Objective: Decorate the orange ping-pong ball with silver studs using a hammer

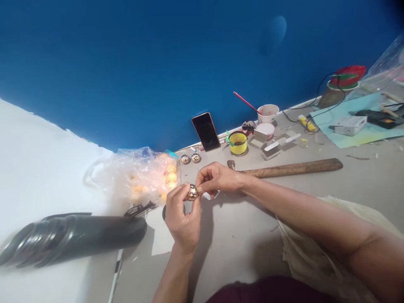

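A small ball [192,192] with shiny mosaic-like pieces and gold between them sits in the fingers of my left hand [182,214]. My right hand [217,177] is closed in a pinch, its thumb and fingertip at the ball's right side. Whatever lies between those fingertips is too small to make out. Two similar shiny balls, a left one [185,159] and a right one [195,158], rest on the table beyond my hands. Below the right hand a small white piece [206,195] is partly hidden. A dark round object [164,212] shows behind my left hand.
A clear bag of orange balls [170,176] lies left, above a dark grey roll [94,235]. A phone [205,131] leans on the blue wall. Rightward are a yellow container [237,144], a white cup [268,112], open small boxes [271,149] and a wooden-handled hammer [293,168].
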Demonstrator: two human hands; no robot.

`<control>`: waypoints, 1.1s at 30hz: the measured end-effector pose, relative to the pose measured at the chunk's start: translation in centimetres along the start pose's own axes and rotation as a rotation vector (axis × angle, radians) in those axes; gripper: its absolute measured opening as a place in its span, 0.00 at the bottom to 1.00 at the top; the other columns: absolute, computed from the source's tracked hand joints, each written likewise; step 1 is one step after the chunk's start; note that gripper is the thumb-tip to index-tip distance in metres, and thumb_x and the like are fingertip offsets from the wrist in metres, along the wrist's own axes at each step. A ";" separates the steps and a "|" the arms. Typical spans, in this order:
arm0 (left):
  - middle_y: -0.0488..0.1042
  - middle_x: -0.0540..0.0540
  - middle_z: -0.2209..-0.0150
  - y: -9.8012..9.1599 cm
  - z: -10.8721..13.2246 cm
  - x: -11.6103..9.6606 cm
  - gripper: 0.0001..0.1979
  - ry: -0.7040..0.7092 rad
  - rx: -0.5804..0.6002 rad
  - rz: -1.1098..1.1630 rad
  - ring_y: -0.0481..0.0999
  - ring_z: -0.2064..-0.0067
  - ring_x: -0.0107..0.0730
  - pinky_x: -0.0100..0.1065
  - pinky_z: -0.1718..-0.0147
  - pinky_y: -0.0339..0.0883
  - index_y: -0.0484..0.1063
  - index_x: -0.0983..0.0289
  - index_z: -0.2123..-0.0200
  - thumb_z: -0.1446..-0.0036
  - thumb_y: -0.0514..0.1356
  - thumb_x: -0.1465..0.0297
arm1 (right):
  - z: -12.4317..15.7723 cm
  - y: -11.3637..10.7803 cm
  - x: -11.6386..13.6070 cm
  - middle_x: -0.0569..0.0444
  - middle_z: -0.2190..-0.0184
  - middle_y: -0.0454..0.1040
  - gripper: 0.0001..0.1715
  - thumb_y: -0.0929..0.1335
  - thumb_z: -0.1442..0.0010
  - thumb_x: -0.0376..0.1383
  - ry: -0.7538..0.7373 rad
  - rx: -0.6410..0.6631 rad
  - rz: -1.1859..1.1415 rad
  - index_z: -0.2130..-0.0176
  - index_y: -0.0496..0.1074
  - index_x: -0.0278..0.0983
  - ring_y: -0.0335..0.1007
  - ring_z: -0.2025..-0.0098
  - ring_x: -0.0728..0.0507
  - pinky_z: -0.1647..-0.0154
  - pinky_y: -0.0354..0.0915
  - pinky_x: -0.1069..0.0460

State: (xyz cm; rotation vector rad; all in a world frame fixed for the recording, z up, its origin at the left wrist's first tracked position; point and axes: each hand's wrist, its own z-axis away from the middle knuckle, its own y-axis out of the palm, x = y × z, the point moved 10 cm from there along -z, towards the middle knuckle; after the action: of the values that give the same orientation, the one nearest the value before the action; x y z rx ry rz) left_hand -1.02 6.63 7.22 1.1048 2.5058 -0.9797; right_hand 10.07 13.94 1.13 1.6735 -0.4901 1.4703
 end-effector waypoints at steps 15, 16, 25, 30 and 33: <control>0.80 0.55 0.58 2.6 0.9 3.2 0.20 -0.540 0.100 0.481 0.81 0.59 0.34 0.33 0.59 0.76 0.77 0.62 0.54 0.51 0.73 0.70 | 0.4 -0.8 1.0 0.59 0.76 0.71 0.21 0.74 0.46 0.49 -0.041 0.083 0.069 0.67 0.68 0.36 0.67 0.77 0.51 0.74 0.67 0.55; 0.80 0.55 0.57 2.9 1.1 3.3 0.20 -0.577 0.125 0.523 0.80 0.59 0.34 0.33 0.58 0.75 0.77 0.62 0.54 0.51 0.73 0.70 | 0.6 -1.4 1.6 0.59 0.76 0.71 0.21 0.73 0.45 0.50 -0.044 0.074 0.121 0.68 0.68 0.36 0.67 0.77 0.51 0.74 0.67 0.55; 0.80 0.56 0.62 5.2 2.4 5.2 0.09 -0.876 0.153 0.887 0.73 0.69 0.27 0.28 0.69 0.67 0.79 0.63 0.64 0.52 0.68 0.71 | 4.6 -9.0 3.8 0.45 0.67 0.79 0.17 0.78 0.53 0.41 0.458 -0.074 1.553 0.65 0.78 0.33 0.74 0.66 0.38 0.73 0.55 0.50; 0.78 0.55 0.63 5.4 2.6 6.4 0.10 -0.959 0.098 0.918 0.71 0.69 0.25 0.27 0.70 0.65 0.79 0.64 0.65 0.56 0.68 0.70 | 3.8 -9.2 -0.2 0.43 0.63 0.80 0.28 0.81 0.59 0.40 0.597 0.040 1.615 0.58 0.78 0.33 0.76 0.63 0.35 0.71 0.57 0.50; 0.77 0.53 0.62 5.6 2.8 6.8 0.18 -0.976 0.090 0.915 0.71 0.68 0.24 0.27 0.68 0.66 0.78 0.62 0.61 0.59 0.71 0.71 | 3.5 -9.7 -0.8 0.43 0.64 0.80 0.26 0.80 0.59 0.39 0.585 0.036 1.608 0.59 0.77 0.34 0.75 0.64 0.36 0.71 0.57 0.50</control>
State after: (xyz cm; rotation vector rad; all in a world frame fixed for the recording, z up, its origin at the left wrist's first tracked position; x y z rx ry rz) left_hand -1.80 11.41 -0.71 1.1846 1.0277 -0.9704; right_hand 19.30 16.58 -2.65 0.5183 -1.6294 2.8766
